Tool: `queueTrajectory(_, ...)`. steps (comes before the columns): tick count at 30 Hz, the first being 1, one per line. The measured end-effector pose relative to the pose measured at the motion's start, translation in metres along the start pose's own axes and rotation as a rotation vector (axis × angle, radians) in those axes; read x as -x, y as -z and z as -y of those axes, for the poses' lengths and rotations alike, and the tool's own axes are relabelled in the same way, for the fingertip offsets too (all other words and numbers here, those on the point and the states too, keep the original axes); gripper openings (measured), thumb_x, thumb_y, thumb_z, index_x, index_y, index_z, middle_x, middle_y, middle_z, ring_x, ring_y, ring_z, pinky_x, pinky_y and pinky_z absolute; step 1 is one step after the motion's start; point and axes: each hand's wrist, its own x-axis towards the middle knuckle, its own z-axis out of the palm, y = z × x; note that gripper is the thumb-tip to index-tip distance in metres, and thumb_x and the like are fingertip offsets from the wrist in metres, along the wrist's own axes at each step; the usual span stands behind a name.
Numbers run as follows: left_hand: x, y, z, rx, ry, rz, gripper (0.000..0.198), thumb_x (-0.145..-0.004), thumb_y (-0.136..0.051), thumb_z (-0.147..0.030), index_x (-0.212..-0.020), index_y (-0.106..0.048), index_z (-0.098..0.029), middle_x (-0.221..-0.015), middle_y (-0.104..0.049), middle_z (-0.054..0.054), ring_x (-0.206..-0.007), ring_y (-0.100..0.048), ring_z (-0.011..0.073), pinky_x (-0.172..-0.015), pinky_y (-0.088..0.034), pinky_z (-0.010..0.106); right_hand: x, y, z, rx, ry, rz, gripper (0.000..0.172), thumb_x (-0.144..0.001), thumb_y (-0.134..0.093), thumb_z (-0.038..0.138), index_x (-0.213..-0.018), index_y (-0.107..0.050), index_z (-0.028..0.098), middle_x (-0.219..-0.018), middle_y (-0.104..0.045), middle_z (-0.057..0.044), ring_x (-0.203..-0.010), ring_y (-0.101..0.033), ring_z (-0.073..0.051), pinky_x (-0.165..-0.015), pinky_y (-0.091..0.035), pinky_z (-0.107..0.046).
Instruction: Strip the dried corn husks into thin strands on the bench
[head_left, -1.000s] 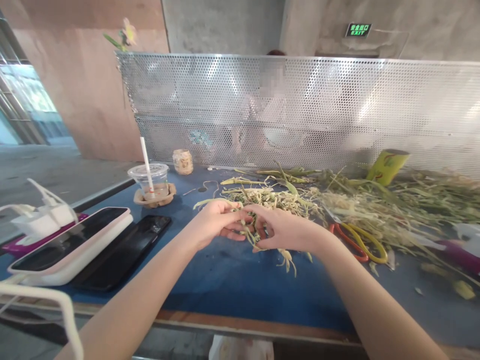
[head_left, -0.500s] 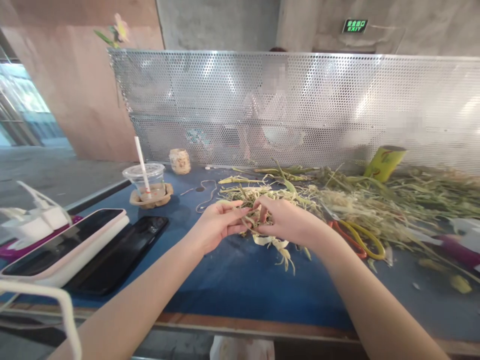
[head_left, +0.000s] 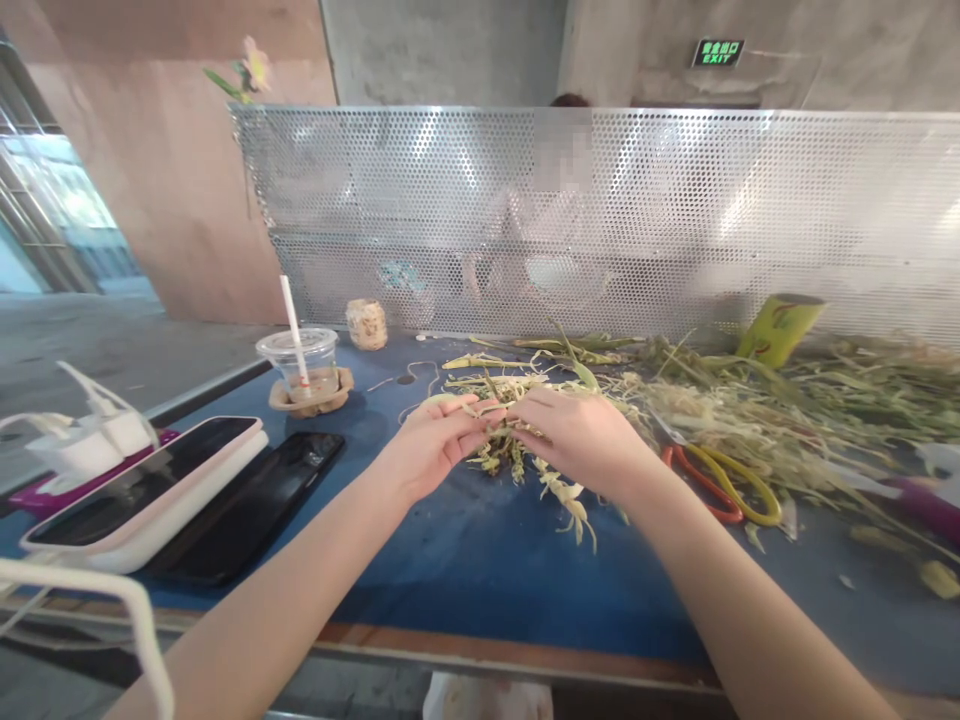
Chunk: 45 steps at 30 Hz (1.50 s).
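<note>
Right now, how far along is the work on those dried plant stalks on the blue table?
Done: little shows, only a few loose scraps on the blue table top. In hand: left hand and right hand pinch a small bunch of pale dried stems. Left: the big heap of dry green-yellow stalks beside the orange-and-yellow-handled scissors looks unworked.

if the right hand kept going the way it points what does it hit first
Probably the left hand: the right hand points left, fingertips nearly touching it, both gripping the dried plant sprig between them.

Blue table (head_left: pixel 465 570), phones (head_left: pixel 247 505), cup (head_left: pixel 298 362), scissors (head_left: pixel 720 483), dried stems (head_left: pixel 750 420)
</note>
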Motion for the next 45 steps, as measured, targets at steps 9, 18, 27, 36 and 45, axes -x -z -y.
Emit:
queueTrajectory(9,0.003,0.002,-0.005,-0.018,-0.107,-0.011,0.059,-0.065,-0.059,0.007,-0.120,-0.044,-0.006,-0.118,-0.058,0.016,-0.098,-0.061,0.0184,-0.086,-0.050,0.024,0.000,0.002,-0.006,-0.258,-0.021,0.084,0.014,-0.082,-0.050,0.025,-0.093,-0.057,0.021,-0.082,-0.062,-0.002,-0.072,-0.055,-0.015,-0.059,-0.037,-0.024)
queueTrajectory(18,0.003,0.003,-0.003,-0.032,-0.194,-0.034,0.075,-0.063,-0.066,0.001,-0.130,-0.034,-0.007,-0.124,-0.053,0.019,-0.103,-0.058,0.0207,-0.085,-0.050,0.026,0.004,0.010,-0.005,-0.319,-0.021,0.001,0.020,-0.080,-0.047,0.016,-0.098,-0.056,0.022,-0.086,-0.064,-0.002,-0.076,-0.057,-0.015,-0.064,-0.040,-0.026)
queueTrajectory(27,0.003,0.003,-0.001,-0.141,-0.262,-0.048,0.071,-0.064,-0.067,-0.004,-0.128,-0.038,-0.012,-0.130,-0.047,0.018,-0.100,-0.060,0.0225,-0.071,-0.053,0.023,0.003,0.010,0.000,-0.927,-0.053,0.166,0.026,-0.079,-0.043,0.011,-0.091,-0.065,0.018,-0.082,-0.066,-0.002,-0.070,-0.058,-0.010,-0.065,-0.046,-0.022)
queueTrajectory(36,0.006,0.000,-0.003,-0.020,-0.238,-0.037,0.040,-0.068,-0.065,-0.010,-0.107,-0.057,-0.010,-0.116,-0.060,0.013,-0.091,-0.064,0.0200,-0.079,-0.054,0.028,-0.002,-0.002,-0.003,-0.935,-0.138,0.003,0.020,-0.073,-0.055,0.016,-0.088,-0.068,0.018,-0.076,-0.066,-0.002,-0.064,-0.056,-0.011,-0.060,-0.045,-0.025)
queueTrajectory(45,0.003,0.002,0.000,0.018,-0.284,-0.098,0.048,-0.067,-0.066,-0.006,-0.113,-0.052,-0.009,-0.109,-0.064,0.012,-0.092,-0.064,0.0193,-0.075,-0.055,0.025,-0.006,-0.011,0.002,-0.949,-0.056,-0.092,0.006,-0.072,-0.061,0.019,-0.074,-0.067,0.020,-0.093,-0.055,-0.004,-0.081,-0.056,-0.013,-0.072,-0.047,-0.027)
